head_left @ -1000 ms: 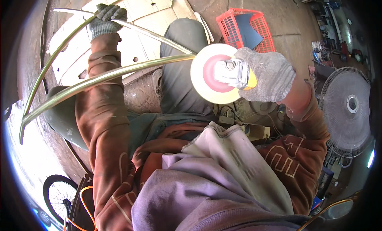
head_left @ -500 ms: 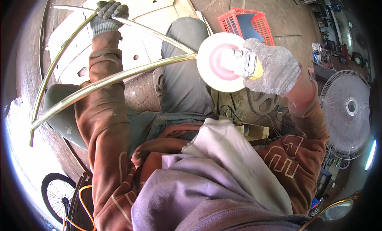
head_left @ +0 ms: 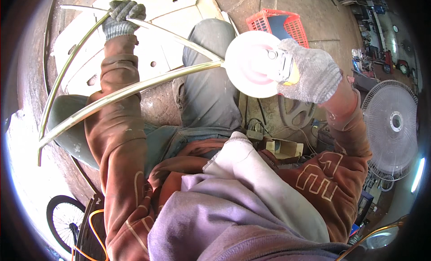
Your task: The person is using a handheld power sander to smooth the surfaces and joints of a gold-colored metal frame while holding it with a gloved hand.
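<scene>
My left hand [head_left: 123, 17], in a grey knit glove, is closed round the thin bars of a bent metal tube frame [head_left: 134, 89] at the upper left. The frame's thick shiny tube curves across my left forearm to a pointed joint over my knee. My gloved right hand [head_left: 311, 72] grips an angle grinder [head_left: 279, 67], most of whose body is hidden by the hand. Its wide, pale, blurred disc [head_left: 247, 63] is at the frame's joint, seeming to touch it or nearly so.
Flattened cardboard [head_left: 168, 16] lies under the frame. A red plastic basket [head_left: 296, 29] stands beyond the disc. To the right is a round fan [head_left: 386, 126]; a small open box [head_left: 287, 148] and cables lie nearer. A bicycle wheel [head_left: 66, 223] shows at lower left.
The grinder and my right hand have shifted slightly right and up. The frame's near end has moved a little right, while my left hand stays closed in about the same place.
</scene>
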